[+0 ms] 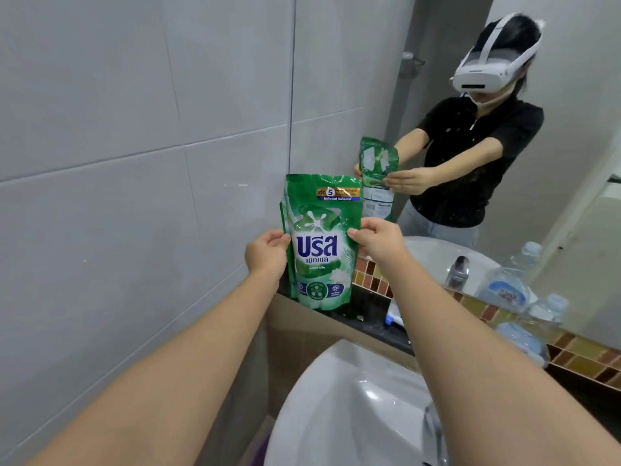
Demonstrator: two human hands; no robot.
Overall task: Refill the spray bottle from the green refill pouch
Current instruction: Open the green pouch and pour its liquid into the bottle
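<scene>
The green refill pouch [319, 243] stands upright at the left end of the dark ledge [369, 322] behind the sink, against the grey tiled wall. My left hand [267, 253] grips its left edge and my right hand [378, 242] grips its right edge, both at mid-height. The pouch's top looks sealed. Just behind my right forearm a small white and blue piece [394, 317] of something lies on the ledge; I cannot tell whether it is the spray bottle.
A white sink basin [353, 408] lies below my arms, with a chrome tap [433, 432] at its right. Clear plastic water bottles [524, 338] stand on the ledge at right. A mirror [504, 163] fills the wall ahead, reflecting a person holding the pouch.
</scene>
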